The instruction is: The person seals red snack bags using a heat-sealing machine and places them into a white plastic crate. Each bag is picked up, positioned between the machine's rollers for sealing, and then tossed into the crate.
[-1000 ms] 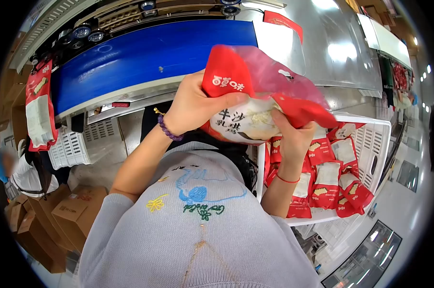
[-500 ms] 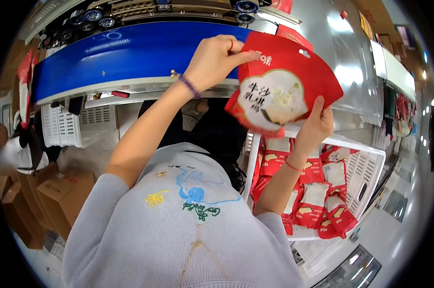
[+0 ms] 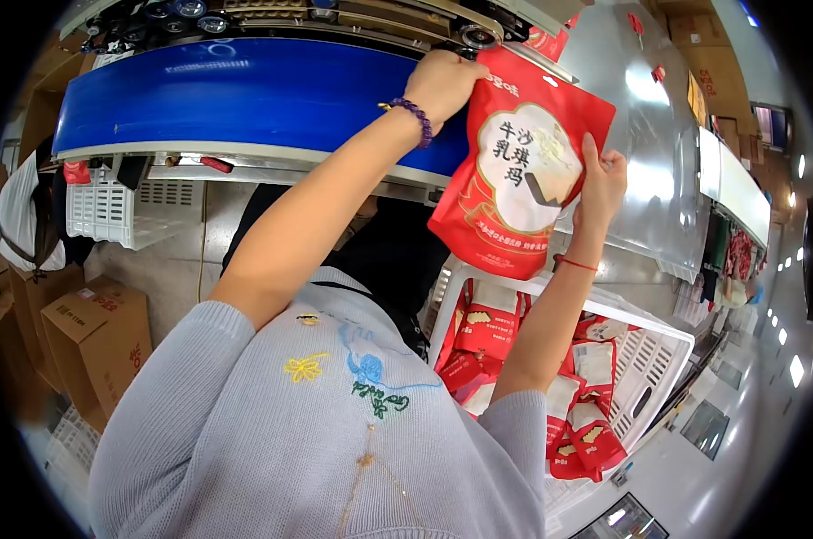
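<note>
A large red pouch [image 3: 525, 162] with a white panel and dark lettering hangs between my two hands, its printed front facing me. At its upper left corner my left hand [image 3: 444, 87] is closed on the edge, near the machine's rim. My right hand [image 3: 601, 184] pinches the pouch's right side, thumb on the front. Below it stands a white plastic crate [image 3: 662, 346] that holds several red packs [image 3: 595, 368]; my right forearm crosses over the crate and hides part of it.
A blue conveyor belt [image 3: 272, 103] with rollers behind it runs along the top left. To its right is a shiny metal table [image 3: 645, 117]. Cardboard boxes [image 3: 97, 341] stand at lower left, near another white crate [image 3: 132, 211].
The pouch has swung more upright and its front has turned flatter towards me. Both hands still hold it, with my left hand farther right and higher. The whole view has shifted slightly.
</note>
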Demonstrator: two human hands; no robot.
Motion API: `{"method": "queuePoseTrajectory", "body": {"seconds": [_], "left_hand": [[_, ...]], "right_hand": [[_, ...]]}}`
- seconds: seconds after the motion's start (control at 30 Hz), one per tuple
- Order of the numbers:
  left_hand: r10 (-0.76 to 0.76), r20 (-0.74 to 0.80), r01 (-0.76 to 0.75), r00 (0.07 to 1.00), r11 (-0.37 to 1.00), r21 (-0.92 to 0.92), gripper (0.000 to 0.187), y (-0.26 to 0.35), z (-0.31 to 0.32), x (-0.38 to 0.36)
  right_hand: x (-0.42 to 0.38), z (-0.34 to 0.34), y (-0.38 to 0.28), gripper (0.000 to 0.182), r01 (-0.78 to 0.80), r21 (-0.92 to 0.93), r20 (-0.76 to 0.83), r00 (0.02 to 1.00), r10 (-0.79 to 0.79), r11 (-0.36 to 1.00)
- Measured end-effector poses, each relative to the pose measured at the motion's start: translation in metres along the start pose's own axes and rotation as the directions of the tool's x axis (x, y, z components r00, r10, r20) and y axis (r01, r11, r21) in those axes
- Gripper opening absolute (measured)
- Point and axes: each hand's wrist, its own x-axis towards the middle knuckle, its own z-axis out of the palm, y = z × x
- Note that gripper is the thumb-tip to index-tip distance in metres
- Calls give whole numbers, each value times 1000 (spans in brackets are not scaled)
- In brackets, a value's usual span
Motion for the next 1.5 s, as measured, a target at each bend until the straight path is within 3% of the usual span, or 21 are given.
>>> {"method": "queuePoseTrajectory", "body": {"seconds": [0.1,0.2,0.27,0.37,0.43,0.47,0.5,0.6,0.73,0.87,0.93,0.97,1.0,1.07,1.17,1.23,1.27,1.3,1.37,1.43,1.5], "left_hand": [[74,-73,-69,995,996,63,23,3,-19,4],[85,-89,-68,992,981,179,25,9,-47,0],[69,-26,-59,997,959,278,39,16,-71,-13],[184,-24,-136,983,804,579,38,29,-106,-45],[491,-22,-266,871,509,819,35,32,-128,-70],[548,-35,-278,836,476,834,32,37,-134,-85],[563,-45,-354,825,578,736,29,41,-136,-98],[565,68,-531,822,718,450,14,63,-125,-142],[549,335,-643,766,672,368,13,71,-93,-183],[424,551,-625,719,741,246,8,58,-60,-187],[419,585,-630,694,748,210,5,48,-46,-184],[335,596,-559,730,794,238,7,46,-41,-185],[246,603,-484,759,832,270,9,44,-37,-186],[202,630,-465,750,838,285,9,39,-30,-187],[185,657,-481,731,823,303,6,33,-26,-186],[196,666,-507,720,803,313,4,28,-28,-186],[192,654,-499,731,805,321,5,26,-30,-186],[190,642,-490,743,807,328,5,25,-32,-185],[186,616,-482,766,799,359,5,25,-36,-185],[151,531,-399,834,830,389,10,20,-40,-185],[118,552,-380,825,840,388,7,10,-43,-180]], "right_hand": [[6,20,0,33,-11,169,58,998,1,985],[11,38,11,37,-20,186,115,993,-2,982],[10,51,13,41,-28,179,145,989,2,983],[-4,75,-6,41,-17,172,188,982,-15,985],[0,89,1,40,22,112,203,978,-44,993],[-2,89,-7,36,-31,19,293,956,24,999],[-11,83,-17,32,-86,-84,365,924,111,993],[-38,45,-30,20,-65,144,565,825,-28,987],[-90,-55,-12,19,-234,84,622,772,133,969],[-180,-136,68,29,-385,208,464,848,255,899],[-225,-142,86,28,-550,-20,181,819,544,835],[-245,-147,114,27,-570,-138,7,817,576,810],[-269,-169,160,37,-567,-370,-85,810,580,736],[-303,-194,222,59,-565,-614,-403,825,397,551],[-340,-254,378,53,-729,-462,-634,670,386,505],[-312,-229,330,49,-813,-279,-654,550,519,511],[-302,-217,307,45,-874,-90,-647,416,639,478],[-298,-215,306,45,-870,-96,-636,427,642,483],[-287,-214,302,34,-801,-28,-424,552,718,599],[-262,-194,259,23,-801,72,-358,536,765,594],[-245,-180,219,22,-658,422,-218,594,774,623]]}}
